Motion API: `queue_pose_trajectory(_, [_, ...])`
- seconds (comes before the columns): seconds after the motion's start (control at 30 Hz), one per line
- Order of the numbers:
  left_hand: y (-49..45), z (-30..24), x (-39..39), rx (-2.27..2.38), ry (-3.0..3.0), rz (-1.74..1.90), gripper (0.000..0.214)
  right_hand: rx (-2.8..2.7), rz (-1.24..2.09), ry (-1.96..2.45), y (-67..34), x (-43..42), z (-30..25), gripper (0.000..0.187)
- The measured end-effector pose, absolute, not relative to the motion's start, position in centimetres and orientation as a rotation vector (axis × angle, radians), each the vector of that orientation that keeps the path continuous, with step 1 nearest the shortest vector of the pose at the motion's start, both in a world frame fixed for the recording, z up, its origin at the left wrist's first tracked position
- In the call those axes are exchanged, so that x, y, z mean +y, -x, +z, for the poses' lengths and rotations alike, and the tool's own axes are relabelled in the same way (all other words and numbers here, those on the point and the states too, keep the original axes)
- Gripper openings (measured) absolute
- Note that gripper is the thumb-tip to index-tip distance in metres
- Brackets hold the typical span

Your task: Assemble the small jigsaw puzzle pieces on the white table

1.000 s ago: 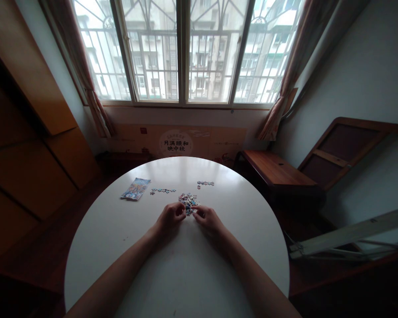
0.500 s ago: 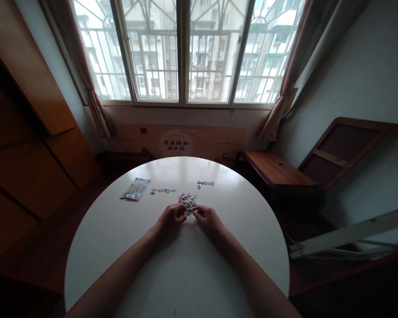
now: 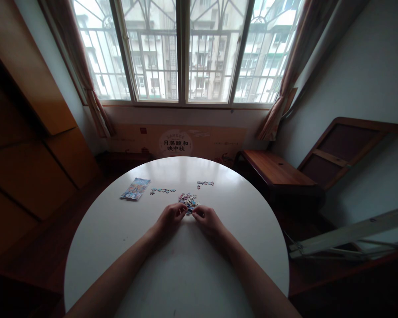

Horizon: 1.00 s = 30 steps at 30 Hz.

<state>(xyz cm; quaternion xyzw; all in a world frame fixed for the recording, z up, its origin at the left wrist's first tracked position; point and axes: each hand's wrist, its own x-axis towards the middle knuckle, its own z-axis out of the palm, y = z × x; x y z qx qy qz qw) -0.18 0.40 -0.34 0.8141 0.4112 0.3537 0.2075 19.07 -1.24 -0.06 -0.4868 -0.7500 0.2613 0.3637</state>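
My left hand and my right hand face each other at the near edge of a pile of jigsaw puzzle pieces. Fingers and thumb are pinched together on both hands. Between the fingertips shows a small dark-blue puzzle piece, which both hands appear to grip; its outline is partly covered. Beyond the pile, a joined strip of puzzle pieces lies to the left. A second joined strip, bent at its left end, lies farther back to the right.
A colourful printed sheet or packet lies at the left of the round white table. Behind the table are a printed cardboard panel and a barred window. A wooden bench stands at the right, cabinets at the left.
Both hands stay nearly in place. The piece between the fingertips has turned slightly and now looks darker; the strips and the pile look the same.
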Motion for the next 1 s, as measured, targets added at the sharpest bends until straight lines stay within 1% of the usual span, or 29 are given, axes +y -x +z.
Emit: queue_pose_trajectory(1.0, [0.48, -0.89, 0.71, 1.131, -2.353, 0.999, 0.019, -1.902, 0.680, 1.269, -18.99, -1.22, -0.02, 0.015])
